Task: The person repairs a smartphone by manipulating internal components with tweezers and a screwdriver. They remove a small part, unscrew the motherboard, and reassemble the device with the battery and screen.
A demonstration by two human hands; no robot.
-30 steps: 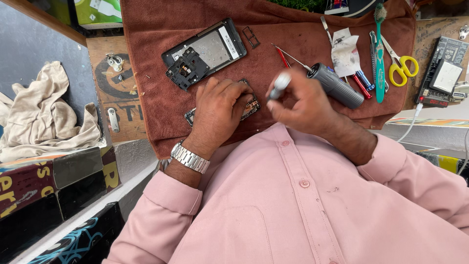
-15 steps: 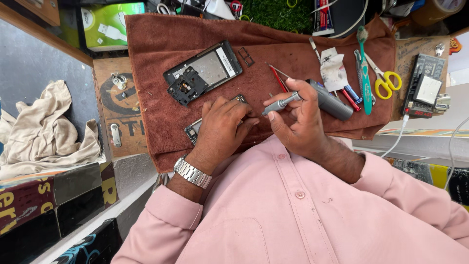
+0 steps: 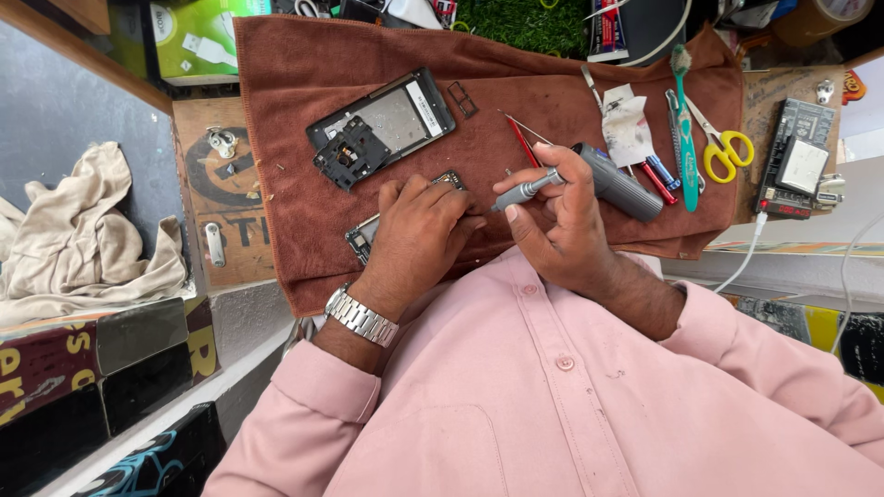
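Note:
My left hand (image 3: 419, 235) lies flat on a small circuit board (image 3: 368, 232) and pins it to the brown cloth (image 3: 304, 110); only the board's two ends show past my fingers. A silver watch (image 3: 359, 316) sits on that wrist. My right hand (image 3: 562, 230) grips a small grey screwdriver (image 3: 527, 190), its tip pointing left toward my left fingers. An opened phone frame (image 3: 382, 124) with a loose black part on it lies on the cloth above my left hand.
A grey electric screwdriver (image 3: 619, 182), red and blue tools, a green toothbrush (image 3: 683, 120) and yellow-handled scissors (image 3: 723, 147) lie at the right of the cloth. A black test board (image 3: 796, 161) with a white cable sits far right. A beige rag (image 3: 87, 230) lies left.
My right hand has brought the small screwdriver down and left, closer to my left hand. The left hand stays on the board.

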